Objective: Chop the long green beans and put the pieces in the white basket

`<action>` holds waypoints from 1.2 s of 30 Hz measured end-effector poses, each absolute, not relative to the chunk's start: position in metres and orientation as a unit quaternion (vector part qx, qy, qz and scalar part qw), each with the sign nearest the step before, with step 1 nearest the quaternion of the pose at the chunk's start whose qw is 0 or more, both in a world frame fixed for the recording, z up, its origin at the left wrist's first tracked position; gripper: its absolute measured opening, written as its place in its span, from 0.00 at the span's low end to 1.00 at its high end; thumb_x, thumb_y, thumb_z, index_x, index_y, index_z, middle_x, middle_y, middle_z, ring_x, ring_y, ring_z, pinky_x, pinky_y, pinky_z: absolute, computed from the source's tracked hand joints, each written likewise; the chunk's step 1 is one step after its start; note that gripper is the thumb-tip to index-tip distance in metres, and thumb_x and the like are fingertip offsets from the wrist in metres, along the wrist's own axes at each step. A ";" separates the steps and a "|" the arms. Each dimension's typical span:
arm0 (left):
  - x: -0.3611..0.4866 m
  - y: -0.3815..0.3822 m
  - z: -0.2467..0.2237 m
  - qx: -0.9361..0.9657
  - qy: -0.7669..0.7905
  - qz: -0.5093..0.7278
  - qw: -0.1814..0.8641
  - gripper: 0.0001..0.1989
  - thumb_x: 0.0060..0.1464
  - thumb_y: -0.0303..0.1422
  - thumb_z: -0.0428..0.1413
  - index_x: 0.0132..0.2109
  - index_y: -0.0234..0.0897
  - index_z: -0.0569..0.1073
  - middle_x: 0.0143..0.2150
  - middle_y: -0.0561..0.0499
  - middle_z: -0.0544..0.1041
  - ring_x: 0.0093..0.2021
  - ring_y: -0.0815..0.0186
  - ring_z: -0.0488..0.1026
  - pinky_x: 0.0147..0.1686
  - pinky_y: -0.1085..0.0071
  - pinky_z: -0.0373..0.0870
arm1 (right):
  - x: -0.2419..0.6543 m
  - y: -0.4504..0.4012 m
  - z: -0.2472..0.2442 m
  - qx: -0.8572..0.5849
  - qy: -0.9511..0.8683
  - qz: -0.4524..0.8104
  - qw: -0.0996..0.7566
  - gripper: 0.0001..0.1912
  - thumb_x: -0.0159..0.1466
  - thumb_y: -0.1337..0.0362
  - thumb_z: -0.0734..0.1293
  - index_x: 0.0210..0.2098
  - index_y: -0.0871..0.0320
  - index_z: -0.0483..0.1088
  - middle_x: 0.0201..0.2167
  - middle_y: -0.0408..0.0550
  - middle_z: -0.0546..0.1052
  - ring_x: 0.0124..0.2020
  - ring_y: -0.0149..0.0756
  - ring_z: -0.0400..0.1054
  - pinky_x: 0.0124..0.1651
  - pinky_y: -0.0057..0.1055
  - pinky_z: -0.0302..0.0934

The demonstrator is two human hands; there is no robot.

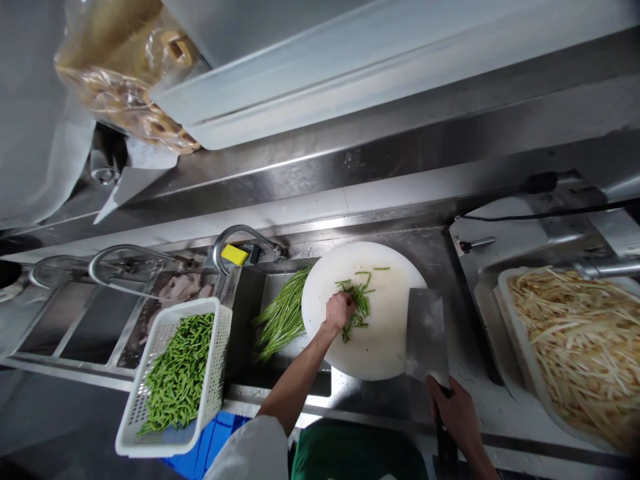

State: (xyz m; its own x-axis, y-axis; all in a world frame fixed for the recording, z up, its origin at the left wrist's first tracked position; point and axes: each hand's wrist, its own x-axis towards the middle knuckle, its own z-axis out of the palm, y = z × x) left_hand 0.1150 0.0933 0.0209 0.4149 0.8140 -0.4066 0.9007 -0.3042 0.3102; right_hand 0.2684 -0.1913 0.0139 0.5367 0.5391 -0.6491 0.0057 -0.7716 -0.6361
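My left hand (340,311) is on the round white cutting board (393,333), its fingers curled over a small heap of cut long green beans (361,303). A few cut pieces lie loose just beyond the fingers. My right hand (454,410) is wrapped round the dark handle of a cleaver (427,333). The wide blade lies flat-side up at the board's right edge, apart from the beans. Left of the board, a bunch of uncut long beans (285,313) rests in the sink, partly hidden under the board.
A white perforated basket (224,347) of cut beans stands at the left, over a blue crate (213,443). Behind it are sink basins with pale meat (180,288), curved taps (240,228) and a yellow sponge (234,254). A tub of pale shreds (575,333) sits at right, beside a metal machine (535,220).
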 end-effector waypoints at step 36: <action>0.077 0.096 0.025 0.810 0.521 0.043 0.267 0.10 0.55 0.24 0.53 0.39 0.36 0.80 0.39 0.49 0.77 0.36 0.68 0.72 0.43 0.74 0.68 | 0.267 -0.199 0.010 -0.837 -0.168 0.438 0.284 0.22 0.55 0.40 0.60 0.22 0.51 0.64 0.11 0.42 0.70 0.18 0.38 0.67 0.26 0.32 0.61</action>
